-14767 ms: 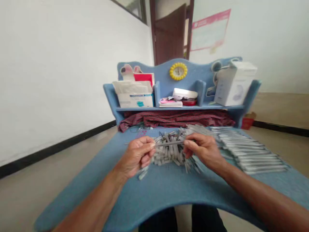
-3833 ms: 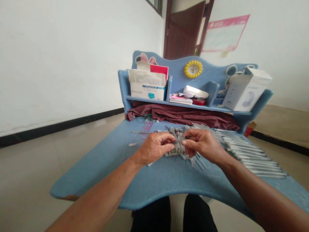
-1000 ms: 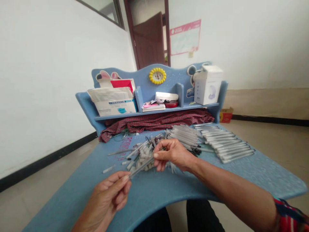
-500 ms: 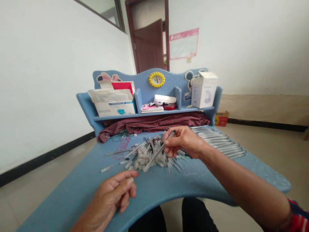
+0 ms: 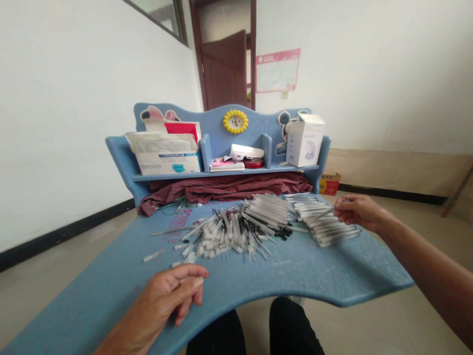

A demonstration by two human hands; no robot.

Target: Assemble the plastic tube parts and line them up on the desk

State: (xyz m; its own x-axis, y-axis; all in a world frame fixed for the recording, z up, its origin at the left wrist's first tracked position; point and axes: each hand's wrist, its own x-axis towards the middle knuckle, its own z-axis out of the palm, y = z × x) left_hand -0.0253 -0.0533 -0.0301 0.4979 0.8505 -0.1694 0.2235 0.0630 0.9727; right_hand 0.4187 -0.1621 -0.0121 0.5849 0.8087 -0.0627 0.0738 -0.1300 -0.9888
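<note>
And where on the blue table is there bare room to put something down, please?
Bare tabletop lies between the row of pens and the curved front edge, and between the left hand and the table's left edge. The middle is crowded with a heap of pen parts.

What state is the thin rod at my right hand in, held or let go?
Held: your right hand grips the thin rod, which slants over the row of rods. Whether it touches them, I can't tell.
</note>
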